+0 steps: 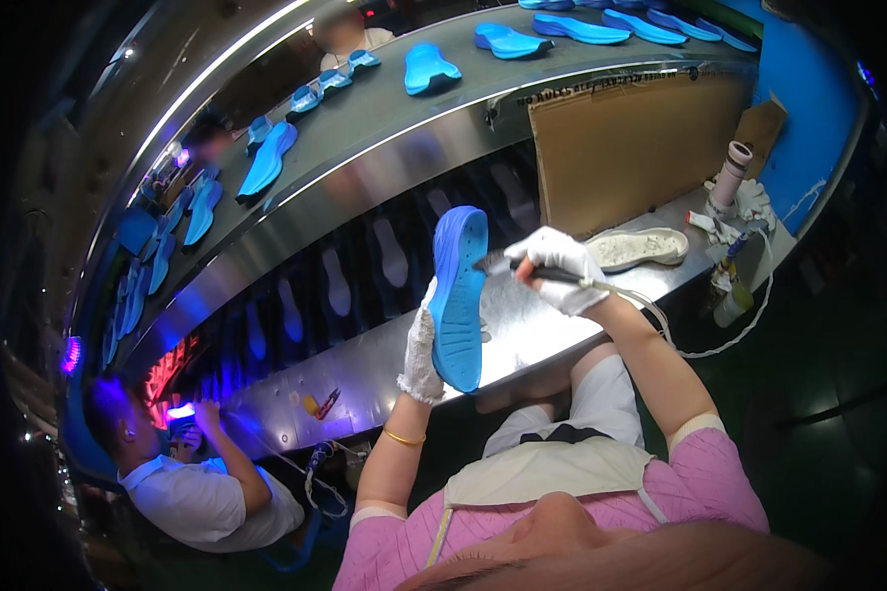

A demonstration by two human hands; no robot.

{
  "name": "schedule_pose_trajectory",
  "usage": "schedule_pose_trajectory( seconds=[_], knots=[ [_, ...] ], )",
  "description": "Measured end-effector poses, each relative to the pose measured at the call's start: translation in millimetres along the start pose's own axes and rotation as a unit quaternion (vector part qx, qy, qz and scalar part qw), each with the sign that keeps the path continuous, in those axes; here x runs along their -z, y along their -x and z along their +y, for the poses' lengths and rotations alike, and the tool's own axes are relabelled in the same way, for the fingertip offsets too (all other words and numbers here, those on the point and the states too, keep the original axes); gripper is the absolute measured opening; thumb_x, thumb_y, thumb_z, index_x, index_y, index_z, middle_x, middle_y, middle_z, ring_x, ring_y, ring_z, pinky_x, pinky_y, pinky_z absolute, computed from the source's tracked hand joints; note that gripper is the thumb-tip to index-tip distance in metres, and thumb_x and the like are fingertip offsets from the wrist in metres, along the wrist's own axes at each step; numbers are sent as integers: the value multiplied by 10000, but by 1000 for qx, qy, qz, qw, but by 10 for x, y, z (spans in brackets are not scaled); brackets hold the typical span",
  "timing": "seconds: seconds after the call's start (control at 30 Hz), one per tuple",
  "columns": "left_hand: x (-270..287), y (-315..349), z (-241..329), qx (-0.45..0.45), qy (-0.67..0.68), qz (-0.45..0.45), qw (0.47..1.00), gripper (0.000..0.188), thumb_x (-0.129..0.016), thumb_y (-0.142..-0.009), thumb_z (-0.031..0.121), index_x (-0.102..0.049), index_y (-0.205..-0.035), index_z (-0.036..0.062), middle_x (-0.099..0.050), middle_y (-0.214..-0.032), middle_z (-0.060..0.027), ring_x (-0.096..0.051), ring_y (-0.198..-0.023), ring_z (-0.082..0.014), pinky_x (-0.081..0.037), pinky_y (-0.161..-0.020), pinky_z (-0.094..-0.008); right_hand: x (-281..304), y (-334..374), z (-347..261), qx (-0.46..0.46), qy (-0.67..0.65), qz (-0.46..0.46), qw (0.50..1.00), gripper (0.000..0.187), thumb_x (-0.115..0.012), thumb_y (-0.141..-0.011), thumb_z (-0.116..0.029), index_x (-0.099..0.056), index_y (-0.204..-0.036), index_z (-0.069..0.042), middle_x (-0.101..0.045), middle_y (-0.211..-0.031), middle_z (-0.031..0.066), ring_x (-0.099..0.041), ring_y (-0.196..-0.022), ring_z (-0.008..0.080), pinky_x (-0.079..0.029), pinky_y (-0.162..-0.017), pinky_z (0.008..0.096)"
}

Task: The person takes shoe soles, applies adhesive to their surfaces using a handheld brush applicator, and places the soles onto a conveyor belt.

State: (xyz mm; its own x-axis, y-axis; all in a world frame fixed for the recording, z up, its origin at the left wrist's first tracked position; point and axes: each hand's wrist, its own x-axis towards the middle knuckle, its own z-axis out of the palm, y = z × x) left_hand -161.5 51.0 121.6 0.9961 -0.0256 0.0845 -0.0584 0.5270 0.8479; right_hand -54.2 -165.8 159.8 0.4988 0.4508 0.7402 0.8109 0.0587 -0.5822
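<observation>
In front of me a blue shoe sole (459, 315) is held upright, its hollowed, ribbed inner side turned to the right. My left hand (421, 353), in a white glove, is closed round its left edge near the heel end. My right hand (562, 264), also gloved but with bare fingertips, grips a corded tool with a flat dark blade (493, 262). The blade's tip is at the sole's right edge, in its upper half; whether it touches cannot be made out. A white cord runs back from the tool below my right wrist.
Beyond, a conveyor belt (365, 123) carries several blue soles. A metal bench (532, 325) holds a white sole (641, 248), pink tube (731, 172) and pliers (327, 403). A cardboard sheet (631, 148) stands behind. A co-worker (197, 492) sits at the left.
</observation>
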Motion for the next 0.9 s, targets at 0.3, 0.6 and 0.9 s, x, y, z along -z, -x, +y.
schedule_pose_trajectory(
  seconds=[0.3, 0.6, 0.9],
  knots=[
    [-300, -845, 1418, -62, 65, -183, 979, 801, -296, -885, 623, -306, -1332, -42, -483, -1195, -274, -567, -998, -385, -514, -820, -501, 79, 206, -287, -82, -159, 50, 983, 148, -666, -721, 72, -610, -812, -31, -616, -897, 99, -601, -801, 159, -469, -762, 269],
    [-388, -1583, 1718, -69, 105, 72, 989, 654, -405, -944, 392, -175, -1373, -44, -295, -1388, -257, -425, -1194, -419, -411, -972, -490, -10, 327, -260, -124, -193, 48, 972, 179, -673, -747, 70, -598, -870, -36, -626, -883, 65, -585, -783, 95, -465, -717, 216],
    [524, -1263, 2535, -344, -866, 273, 238, 405, -658, -732, 166, -590, -1131, 155, -544, -1206, -125, -526, -1068, -309, -402, -949, -387, -106, 490, -188, -173, -270, 36, 947, 165, -653, -752, 91, -587, -852, -22, -618, -836, 82, -589, -675, 103, -489, -627, 230]
  ],
)
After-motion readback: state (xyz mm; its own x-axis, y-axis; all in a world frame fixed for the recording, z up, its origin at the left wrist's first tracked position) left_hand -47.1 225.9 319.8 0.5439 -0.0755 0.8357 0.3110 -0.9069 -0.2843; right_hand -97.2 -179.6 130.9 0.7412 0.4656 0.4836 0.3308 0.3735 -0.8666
